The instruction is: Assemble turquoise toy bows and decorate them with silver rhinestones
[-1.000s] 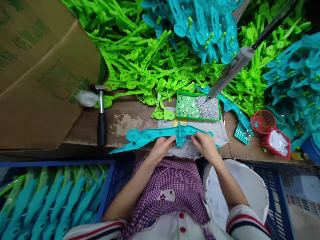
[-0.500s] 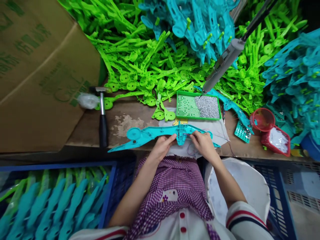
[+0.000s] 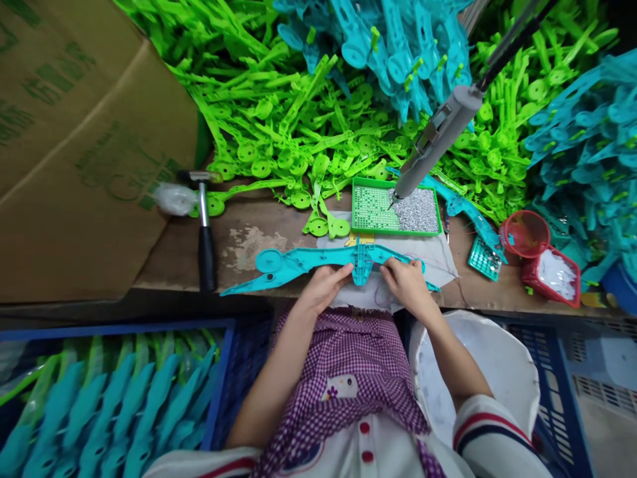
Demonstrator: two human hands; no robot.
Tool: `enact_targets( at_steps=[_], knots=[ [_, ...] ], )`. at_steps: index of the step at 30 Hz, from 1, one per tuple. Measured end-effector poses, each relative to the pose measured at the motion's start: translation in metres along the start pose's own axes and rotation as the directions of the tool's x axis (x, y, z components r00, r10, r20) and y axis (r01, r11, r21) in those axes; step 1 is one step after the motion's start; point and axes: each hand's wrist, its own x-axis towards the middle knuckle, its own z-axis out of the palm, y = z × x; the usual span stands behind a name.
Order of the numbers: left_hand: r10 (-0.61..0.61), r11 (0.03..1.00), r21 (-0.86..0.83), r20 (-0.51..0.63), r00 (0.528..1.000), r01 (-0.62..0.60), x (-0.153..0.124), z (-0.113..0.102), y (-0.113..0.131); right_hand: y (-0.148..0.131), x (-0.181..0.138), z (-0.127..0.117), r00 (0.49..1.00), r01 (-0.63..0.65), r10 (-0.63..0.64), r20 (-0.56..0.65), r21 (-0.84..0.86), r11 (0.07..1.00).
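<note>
A long turquoise plastic part lies level across the bench's front edge, its ribbed inner side up. Near its middle my left hand grips the lower edge, thumb along the part by the raised cross-piece. My right hand is closed over the right portion, fingertips pinched at its edge, where thin reddish wire loops around. Whether the fingertips hold the wire or only the part is hidden. Behind it sits a green tray of small silver screws, with a hanging grey electric screwdriver pointing down over it.
A hammer stands left, beside a large cardboard box. Piles of green parts and turquoise parts fill the back. Red containers are at right. Below are a blue crate and a white-lined bin.
The screwdriver's tip has swung slightly left and down over the screw tray. Both hands keep nearly the same hold on the turquoise part; the view has shifted a little.
</note>
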Motion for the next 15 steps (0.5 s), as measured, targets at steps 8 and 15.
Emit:
enact_targets(
  at_steps=[8, 15],
  knots=[
    [-0.058, 0.998, 0.008, -0.033, 0.998, 0.058, -0.0028, -0.0040, 0.0019, -0.0081, -0.0051, -0.0030, 0.982, 0.077, -0.092, -0.165, -0.094, 0.993],
    [-0.004, 0.999, 0.036, -0.029, 1.000, 0.005, -0.0030, 0.0020, 0.0021, -0.0037, 0.0009, -0.0040, 0.973, 0.166, -0.176, -0.152, -0.078, 0.983]
  ],
)
